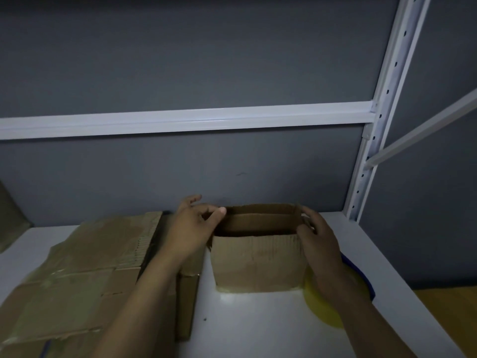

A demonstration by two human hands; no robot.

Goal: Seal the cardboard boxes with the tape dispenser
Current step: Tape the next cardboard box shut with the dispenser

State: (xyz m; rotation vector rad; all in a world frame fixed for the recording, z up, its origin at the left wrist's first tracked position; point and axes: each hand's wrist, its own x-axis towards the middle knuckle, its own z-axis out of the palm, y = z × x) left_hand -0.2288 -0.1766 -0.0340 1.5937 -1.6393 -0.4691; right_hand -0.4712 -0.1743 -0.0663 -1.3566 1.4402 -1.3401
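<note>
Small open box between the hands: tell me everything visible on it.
The small box is plain brown corrugated cardboard, creased and worn, faint marks on its near face. It stands upright on the white shelf, top open, far flap upright, near top edge ragged, inside dark. Yellowish tape shows along its bottom edge. The left hand pinches its left top edge; the right hand curls over its right top edge.

The white shelf [258, 329] carries an open cardboard box [258, 262] standing upright near its middle, a low pile of taped cardboard boxes [77, 280] just beside it on the left, and a partly hidden tape dispenser [320, 311] with a yellow roll at the box's right side
</note>
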